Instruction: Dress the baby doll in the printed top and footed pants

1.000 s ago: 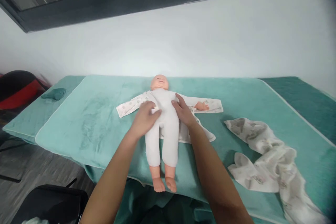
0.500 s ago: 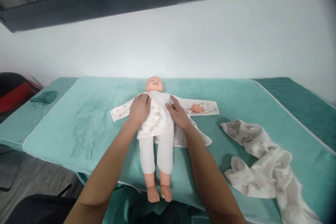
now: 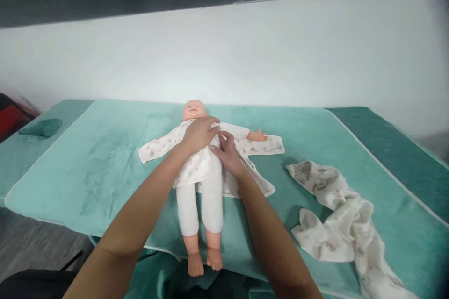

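A baby doll (image 3: 212,196) in white underclothes lies on its back on the green-covered bed. A white printed baby jacket (image 3: 192,170) covers one arm and part of its chest. The jacket's other half (image 3: 257,177) spreads out flat beneath and beside it. The doll's other hand (image 3: 257,135) lies outside the loose printed sleeve (image 3: 271,145). My left hand (image 3: 201,134) rests over the doll's upper chest with its fingers stretched out. Against the side of the torso, my right hand (image 3: 229,154) has bent fingers with the thumb apart; its fingertips are partly hidden.
A crumpled printed baby garment (image 3: 345,215) lies to the right on the green bed cover (image 3: 115,159). A small green cushion (image 3: 42,127) is at the far left. Behind the bed stands a white wall (image 3: 224,60). A black chair (image 3: 38,285) shows at lower left.
My left hand has moved right across the doll's chest. My right hand's fingers have bent at its side. The doll's bare arm has shifted up off the loose sleeve. The view has shifted slightly.
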A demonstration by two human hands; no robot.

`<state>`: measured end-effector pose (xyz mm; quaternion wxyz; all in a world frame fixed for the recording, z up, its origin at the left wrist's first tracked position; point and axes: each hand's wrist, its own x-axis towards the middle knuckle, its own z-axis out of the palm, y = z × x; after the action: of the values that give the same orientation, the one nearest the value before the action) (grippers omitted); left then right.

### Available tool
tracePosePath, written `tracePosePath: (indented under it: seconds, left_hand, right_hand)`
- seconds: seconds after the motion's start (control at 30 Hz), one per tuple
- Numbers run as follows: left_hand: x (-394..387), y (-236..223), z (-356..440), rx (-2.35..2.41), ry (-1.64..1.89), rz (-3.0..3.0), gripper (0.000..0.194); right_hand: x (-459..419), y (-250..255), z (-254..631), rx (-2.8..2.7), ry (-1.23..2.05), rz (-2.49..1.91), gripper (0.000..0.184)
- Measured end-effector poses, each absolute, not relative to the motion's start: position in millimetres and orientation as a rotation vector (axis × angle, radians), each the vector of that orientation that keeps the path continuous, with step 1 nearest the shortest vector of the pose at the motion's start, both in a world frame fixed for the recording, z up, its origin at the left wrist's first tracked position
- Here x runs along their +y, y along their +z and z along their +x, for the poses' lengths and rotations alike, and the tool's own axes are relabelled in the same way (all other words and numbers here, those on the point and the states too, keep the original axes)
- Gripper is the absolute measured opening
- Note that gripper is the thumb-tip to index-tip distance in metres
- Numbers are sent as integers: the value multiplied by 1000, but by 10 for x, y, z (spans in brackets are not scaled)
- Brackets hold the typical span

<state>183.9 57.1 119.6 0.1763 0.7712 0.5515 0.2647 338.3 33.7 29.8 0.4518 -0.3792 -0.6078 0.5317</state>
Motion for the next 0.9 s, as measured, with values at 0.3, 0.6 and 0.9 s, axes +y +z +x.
tracePosePath:
  seconds: [0.3,0.6,0.9]
  left_hand:
    - [802,1441,1903,1509,181,2500,57]
    - [853,1517,1845,1592,-40,2568,42]
    - [638,1540,1964,1708,-152,2738,58]
  right_hand:
    - [393,304,3506,-1353,1487,-698,35]
    - [544,225,3812,-1568,763,-1359,20]
    - [634,188,4091,-1756,726,-1743,25]
